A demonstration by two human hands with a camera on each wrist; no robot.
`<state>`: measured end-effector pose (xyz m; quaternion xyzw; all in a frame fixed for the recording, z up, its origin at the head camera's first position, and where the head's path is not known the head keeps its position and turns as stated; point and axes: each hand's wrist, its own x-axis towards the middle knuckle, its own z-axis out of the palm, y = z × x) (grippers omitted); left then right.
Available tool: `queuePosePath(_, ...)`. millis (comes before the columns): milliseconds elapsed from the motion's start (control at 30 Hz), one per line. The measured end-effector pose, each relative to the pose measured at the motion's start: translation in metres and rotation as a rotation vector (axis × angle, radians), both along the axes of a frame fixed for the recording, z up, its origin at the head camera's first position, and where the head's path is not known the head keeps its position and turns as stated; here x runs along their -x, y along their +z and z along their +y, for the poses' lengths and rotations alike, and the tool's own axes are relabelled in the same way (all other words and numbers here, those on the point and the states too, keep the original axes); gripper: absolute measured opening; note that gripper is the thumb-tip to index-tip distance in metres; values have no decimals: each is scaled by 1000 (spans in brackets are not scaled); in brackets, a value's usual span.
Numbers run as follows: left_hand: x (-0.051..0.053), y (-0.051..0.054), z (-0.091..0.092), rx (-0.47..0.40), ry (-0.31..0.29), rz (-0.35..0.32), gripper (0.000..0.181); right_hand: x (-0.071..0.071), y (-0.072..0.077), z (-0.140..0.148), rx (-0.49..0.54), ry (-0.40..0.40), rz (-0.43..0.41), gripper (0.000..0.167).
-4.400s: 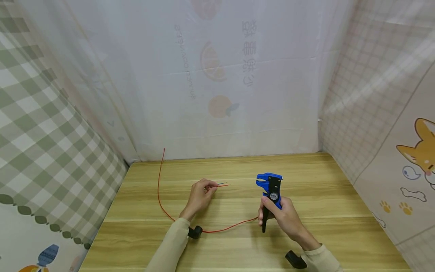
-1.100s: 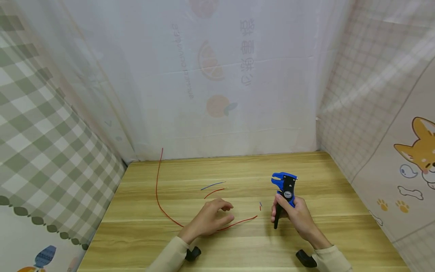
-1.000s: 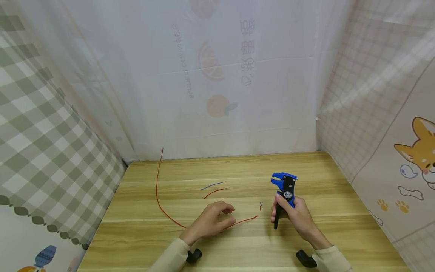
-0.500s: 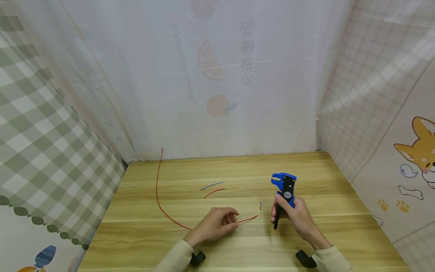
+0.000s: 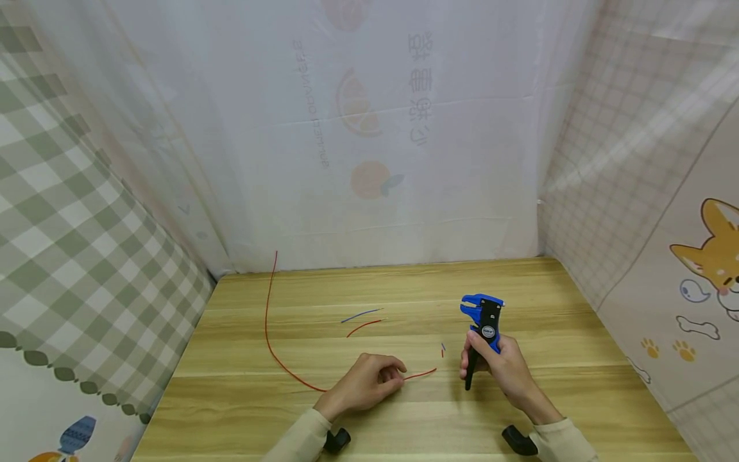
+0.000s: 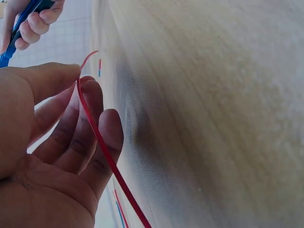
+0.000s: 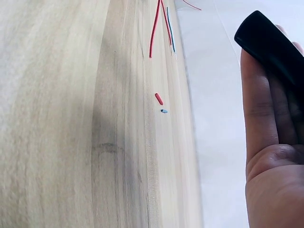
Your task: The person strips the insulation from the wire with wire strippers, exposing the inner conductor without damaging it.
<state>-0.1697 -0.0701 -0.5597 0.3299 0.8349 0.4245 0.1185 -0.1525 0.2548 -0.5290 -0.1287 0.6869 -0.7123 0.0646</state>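
Observation:
My left hand (image 5: 367, 383) pinches the long red wire (image 5: 291, 374) between thumb and fingertips, a short way from its right end. In the left wrist view the wire (image 6: 105, 151) crosses in front of the curled fingers. My right hand (image 5: 496, 362) grips a blue and black wire stripper (image 5: 484, 317) by its handles, jaws upward and apart, nothing between them. A short blue wire (image 5: 359, 315) and a short red wire (image 5: 364, 326) lie on the table behind my left hand, each with a bare right end.
Two tiny offcuts of insulation, one blue (image 7: 164, 111) and one red (image 7: 159, 99), lie between my hands on the wooden table (image 5: 242, 410). A white sheet (image 5: 439, 218) hangs along the back edge, with printed cloths at both sides.
My left hand has put down the two short wires, moved toward me and to the right, and taken hold of the long red wire. The stripper has shifted slightly right; offcuts now show on the table.

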Motion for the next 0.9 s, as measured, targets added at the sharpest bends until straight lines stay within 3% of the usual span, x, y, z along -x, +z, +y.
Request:
queuePosePath(200, -1, 2, -2, -31, -7, 24, 13, 1, 0, -1, 0, 7, 5, 33)
queuePosePath(267, -1, 3, -3, -54, -9, 52, 13, 1, 0, -1, 1, 11, 7, 33)
queuePosePath(300, 0, -1, -4, -68, -17, 100, 14, 1, 0, -1, 3, 13, 7, 33)
queuePosePath(400, 1, 2, -5, -105, -12, 133, 14, 1, 0, -1, 8, 17, 9, 33)
queuePosePath(500, 1, 7, -7, -109, 10, 119, 15, 1, 0, -1, 12, 22, 11, 32)
queuePosePath(567, -1, 15, -7, -104, 39, 65, 13, 2, 0, -2, 12, 24, 14, 34)
queuePosePath(900, -5, 35, -12, -150, 143, 89, 14, 2, 0, -4, 4, 37, 6, 35)
